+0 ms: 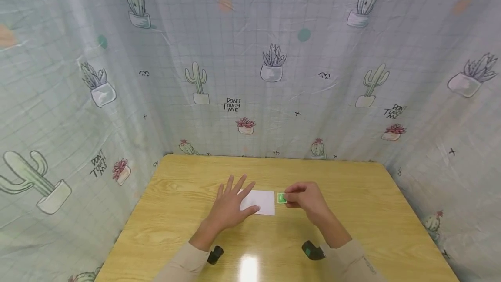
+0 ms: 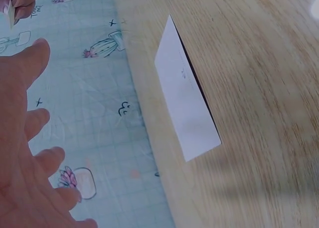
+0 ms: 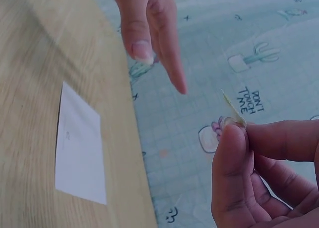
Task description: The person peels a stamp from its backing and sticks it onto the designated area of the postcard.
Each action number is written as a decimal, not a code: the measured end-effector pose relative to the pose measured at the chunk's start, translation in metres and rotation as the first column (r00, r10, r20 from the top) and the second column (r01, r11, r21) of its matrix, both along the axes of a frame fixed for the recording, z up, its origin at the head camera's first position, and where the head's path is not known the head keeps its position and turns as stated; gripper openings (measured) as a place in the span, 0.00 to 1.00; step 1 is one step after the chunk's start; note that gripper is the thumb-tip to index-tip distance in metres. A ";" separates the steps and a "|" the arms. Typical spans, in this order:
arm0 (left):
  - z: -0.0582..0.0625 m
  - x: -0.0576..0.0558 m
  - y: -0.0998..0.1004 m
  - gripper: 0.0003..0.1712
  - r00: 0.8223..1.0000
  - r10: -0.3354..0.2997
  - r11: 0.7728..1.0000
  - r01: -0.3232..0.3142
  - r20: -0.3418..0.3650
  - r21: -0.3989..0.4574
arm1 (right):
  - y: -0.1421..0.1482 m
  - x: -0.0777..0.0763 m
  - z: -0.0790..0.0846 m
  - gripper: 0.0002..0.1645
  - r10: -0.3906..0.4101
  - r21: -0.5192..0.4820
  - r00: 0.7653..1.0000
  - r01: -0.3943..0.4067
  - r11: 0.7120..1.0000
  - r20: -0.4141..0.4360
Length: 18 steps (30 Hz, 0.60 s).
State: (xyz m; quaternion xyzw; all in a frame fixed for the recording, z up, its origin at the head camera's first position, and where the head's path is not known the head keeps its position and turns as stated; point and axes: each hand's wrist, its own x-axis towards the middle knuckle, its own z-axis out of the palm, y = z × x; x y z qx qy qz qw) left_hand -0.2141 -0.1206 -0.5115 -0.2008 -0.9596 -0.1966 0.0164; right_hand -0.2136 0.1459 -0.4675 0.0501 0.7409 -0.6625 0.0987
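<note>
A white envelope (image 1: 266, 202) lies flat on the wooden table, with small faint print visible on it in the left wrist view. My left hand (image 1: 230, 207) hovers over its left part, fingers spread and holding nothing; both wrist views show it raised off the paper. Between thumb and fingertips, my right hand (image 1: 307, 199) pinches a small green stamp (image 1: 281, 198) with a pale border, just right of the envelope in the head view. Seen from the right wrist, the stamp (image 3: 230, 104) appears nearly edge-on, held up above the table.
The wooden table (image 1: 188, 186) ends at a cactus-print curtain (image 1: 250, 64) that hangs behind it and along both sides. A dark device (image 1: 313, 250) is worn at the right wrist, another (image 1: 215, 255) at the left. A bright glare shows on the table near the front.
</note>
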 end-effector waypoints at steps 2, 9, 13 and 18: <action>0.001 0.000 0.001 0.44 1.000 -0.002 1.000 0.002 -0.001 0.000 | -0.001 0.002 0.003 0.09 0.008 -0.018 1.000 -0.008 1.000 -0.012; 0.003 0.002 0.001 0.45 1.000 -0.012 1.000 0.012 0.003 0.012 | -0.007 0.007 0.011 0.10 0.060 -0.006 0.998 -0.060 0.998 -0.030; 0.006 0.003 0.003 0.45 0.999 -0.036 0.999 0.037 -0.025 0.021 | -0.009 0.008 0.014 0.10 0.070 -0.012 0.997 -0.071 0.997 -0.033; 0.014 0.007 0.008 0.45 0.994 -0.082 0.995 0.085 -0.072 0.048 | -0.011 0.008 0.015 0.10 0.097 -0.034 0.995 -0.099 0.995 -0.037</action>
